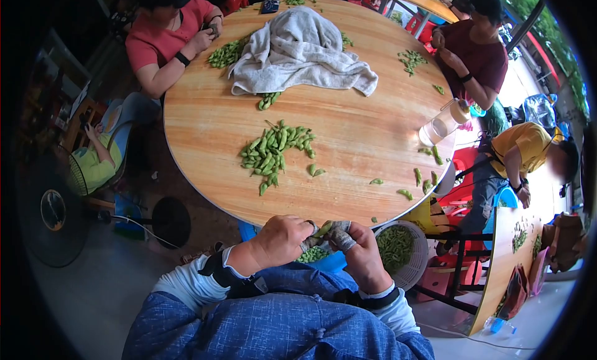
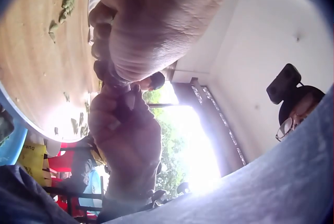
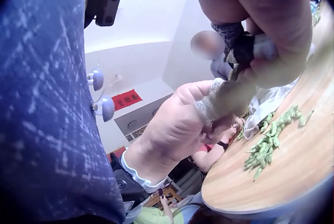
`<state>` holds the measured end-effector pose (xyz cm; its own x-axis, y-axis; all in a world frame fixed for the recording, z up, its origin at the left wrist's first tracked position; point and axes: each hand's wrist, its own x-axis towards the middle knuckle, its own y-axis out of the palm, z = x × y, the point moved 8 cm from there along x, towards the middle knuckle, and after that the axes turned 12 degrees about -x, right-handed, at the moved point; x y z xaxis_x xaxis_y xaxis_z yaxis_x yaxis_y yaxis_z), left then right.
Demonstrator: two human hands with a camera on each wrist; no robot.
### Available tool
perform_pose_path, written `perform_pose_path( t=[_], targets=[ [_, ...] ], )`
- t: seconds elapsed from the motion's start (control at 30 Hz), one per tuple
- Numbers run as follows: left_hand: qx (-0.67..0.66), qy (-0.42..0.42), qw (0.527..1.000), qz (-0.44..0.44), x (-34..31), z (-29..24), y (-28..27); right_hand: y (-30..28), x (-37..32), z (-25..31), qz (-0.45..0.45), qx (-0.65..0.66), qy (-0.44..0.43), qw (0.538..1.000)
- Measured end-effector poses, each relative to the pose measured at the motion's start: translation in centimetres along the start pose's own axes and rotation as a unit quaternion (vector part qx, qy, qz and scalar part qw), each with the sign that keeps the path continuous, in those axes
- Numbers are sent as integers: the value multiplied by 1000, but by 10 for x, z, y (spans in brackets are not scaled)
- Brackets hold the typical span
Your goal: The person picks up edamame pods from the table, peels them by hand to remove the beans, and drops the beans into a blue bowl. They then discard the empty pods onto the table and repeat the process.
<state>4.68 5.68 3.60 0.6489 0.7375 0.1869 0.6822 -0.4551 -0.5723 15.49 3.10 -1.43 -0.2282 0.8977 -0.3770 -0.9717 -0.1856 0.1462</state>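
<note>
A green soybean pod (image 1: 323, 230) is pinched between both hands just off the near edge of the round table (image 1: 360, 130). My left hand (image 1: 278, 240) grips its left end, and my right hand (image 1: 365, 258) holds the other. Grey wrapping (image 1: 341, 235) covers some fingertips. Under the hands is a blue basin (image 1: 333, 262) with shelled green beans (image 1: 312, 255), partly hidden. To its right stands a white basket (image 1: 418, 255) full of pods or husks. In the left wrist view the right hand (image 2: 125, 135) meets the left, the pod hidden by fingers.
A pile of pods (image 1: 273, 149) lies in front of me, with loose pods (image 1: 405, 194) near the right edge. A grey towel (image 1: 298, 52) covers a heap farther back. A clear bottle (image 1: 443, 123) is at the right. Other people sit around; a fan (image 1: 53, 209) stands left.
</note>
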Motion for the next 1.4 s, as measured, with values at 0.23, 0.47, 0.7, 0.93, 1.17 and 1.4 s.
perform_pose_path(
  t=[0.23, 0.47, 0.7, 0.93, 1.17, 1.4],
  targets=[
    [-14, 5, 1000, -14, -4, 4, 3, -1, 4, -1, -28, -7, -25, 999],
    [-372, -114, 921, -20, -9, 26, 16, 3, 12, -7, 58, 109, -90, 988],
    [-726, -268, 634, -4, -25, 51, 51, 8, 25, -17, 94, 136, -116, 979],
    [-270, -100, 956, -49, -10, 35, 13, 7, 20, -13, 35, -36, -77, 996],
    [-723, -261, 640, -11, -32, 65, 56, 16, 24, -14, 158, 25, -94, 983],
    [-652, -314, 690, 9, -39, 78, 59, 11, 31, -22, 91, -54, -63, 992]
  ],
)
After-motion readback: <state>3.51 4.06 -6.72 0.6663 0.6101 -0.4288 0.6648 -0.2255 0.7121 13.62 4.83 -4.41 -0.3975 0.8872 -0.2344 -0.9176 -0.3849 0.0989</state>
